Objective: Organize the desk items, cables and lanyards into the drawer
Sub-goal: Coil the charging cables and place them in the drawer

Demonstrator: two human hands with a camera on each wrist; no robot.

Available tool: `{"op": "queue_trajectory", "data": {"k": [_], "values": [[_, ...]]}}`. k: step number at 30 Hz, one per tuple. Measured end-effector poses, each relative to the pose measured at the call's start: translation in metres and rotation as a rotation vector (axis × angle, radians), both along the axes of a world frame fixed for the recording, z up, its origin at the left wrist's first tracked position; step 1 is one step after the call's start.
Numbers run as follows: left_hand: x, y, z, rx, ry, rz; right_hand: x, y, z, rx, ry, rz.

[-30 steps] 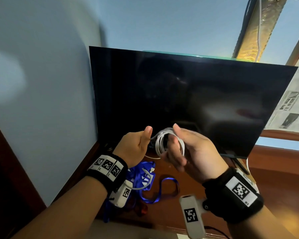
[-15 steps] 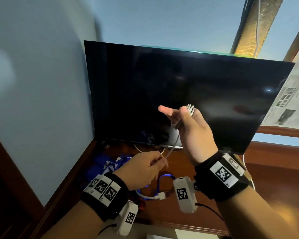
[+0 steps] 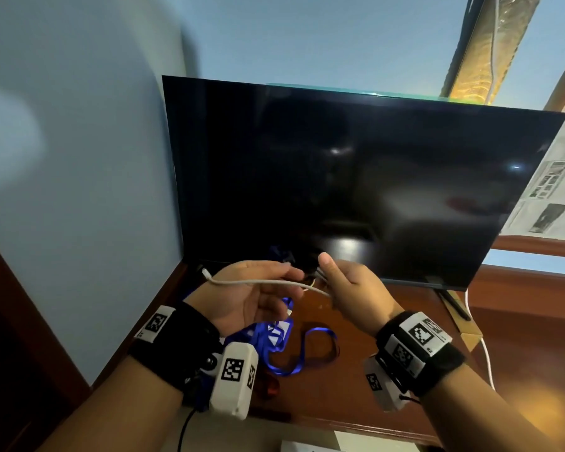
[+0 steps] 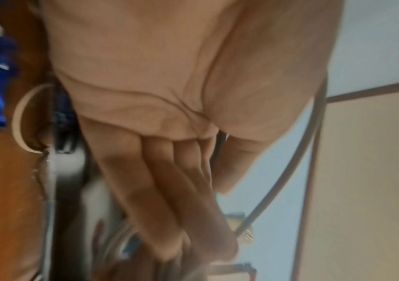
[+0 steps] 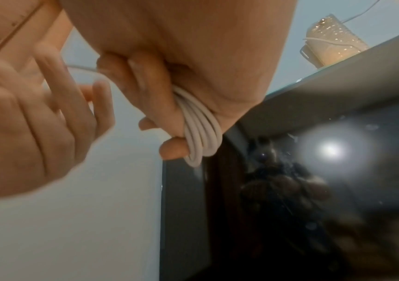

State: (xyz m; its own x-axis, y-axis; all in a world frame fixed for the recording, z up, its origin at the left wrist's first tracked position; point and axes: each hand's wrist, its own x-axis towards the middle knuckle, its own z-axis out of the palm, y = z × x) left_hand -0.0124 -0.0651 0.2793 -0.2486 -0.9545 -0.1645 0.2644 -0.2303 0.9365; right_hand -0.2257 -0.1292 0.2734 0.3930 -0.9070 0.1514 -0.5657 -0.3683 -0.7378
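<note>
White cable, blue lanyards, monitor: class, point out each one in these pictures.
white cable [image 5: 201, 129], right wrist view, on the coiled loops that the right hand grips.
blue lanyards [image 3: 302, 357], head view, on a ribbon loop lying on the desk.
monitor [image 3: 356, 177], head view, on the dark screen.

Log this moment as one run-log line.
right hand grips cable coil | left hand open, loose cable end across it | lanyards on desk
</note>
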Motion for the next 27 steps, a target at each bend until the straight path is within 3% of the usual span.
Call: {"op": "queue_trajectory", "data": {"k": [2,4,7,9,12,14,16,18,21,24,27], "values": [[0.002,-0.008,-0.018,0.087,-0.023,0.177,0.001,0.002,0.003,0.086,0.048,-0.008],[0.004,-0.015,-0.042,0.123,-0.246,0.242,0.001,0.004,0.005,0.181,0.077,0.002],[0.008,-0.017,-0.082,0.115,-0.708,0.077,0.002,0.008,0.009,0.24,0.026,-0.013],[0.012,-0.018,-0.1,0.101,-0.91,0.015,0.003,0.009,0.015,0.231,-0.026,-0.041],[0.016,-0.022,-0.1,0.069,-0.79,0.308,0.001,0.005,0.016,0.206,-0.04,-0.083],[0.012,-0.02,-0.08,-0.018,-0.682,0.45,0.002,0.003,0.011,0.218,-0.05,-0.119],[0.001,-0.009,-0.052,-0.183,-0.676,0.393,0.003,0.0,0.005,0.214,-0.045,-0.14],[-0.016,0.006,-0.027,-0.314,-0.703,0.23,0.004,-0.003,0.001,0.186,-0.03,-0.164],[-0.037,0.021,-0.011,-0.353,-0.834,0.037,0.008,-0.007,-0.001,0.151,-0.038,-0.197],[-0.046,0.023,-0.015,-0.394,-0.95,-0.004,0.01,-0.01,-0.003,0.152,-0.067,-0.213],[-0.045,0.021,-0.015,-0.412,-0.846,0.016,0.009,-0.01,-0.004,0.149,-0.086,-0.21]]}}
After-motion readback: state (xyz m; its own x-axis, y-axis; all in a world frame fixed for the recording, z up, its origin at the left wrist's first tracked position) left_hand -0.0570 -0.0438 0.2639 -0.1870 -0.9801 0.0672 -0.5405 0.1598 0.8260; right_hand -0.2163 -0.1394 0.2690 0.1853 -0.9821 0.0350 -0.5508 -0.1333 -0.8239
